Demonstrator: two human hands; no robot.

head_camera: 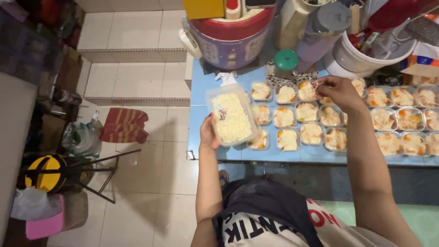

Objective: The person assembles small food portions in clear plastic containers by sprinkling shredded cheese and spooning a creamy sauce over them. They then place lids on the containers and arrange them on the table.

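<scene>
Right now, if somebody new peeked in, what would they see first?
First, the rows of small clear cups of creamy food with orange bits, covering the blue table. Next, the clear tub of shredded cheese in the left hand, while the right hand sprinkles over a back-row cup. Behind stands a red and purple cooker.

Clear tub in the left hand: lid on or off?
Off. The clear tub in the left hand shows shredded cheese uncovered to its rim, and no lid is visible on it.

Rightmost cups [432, 142] cut off
</scene>
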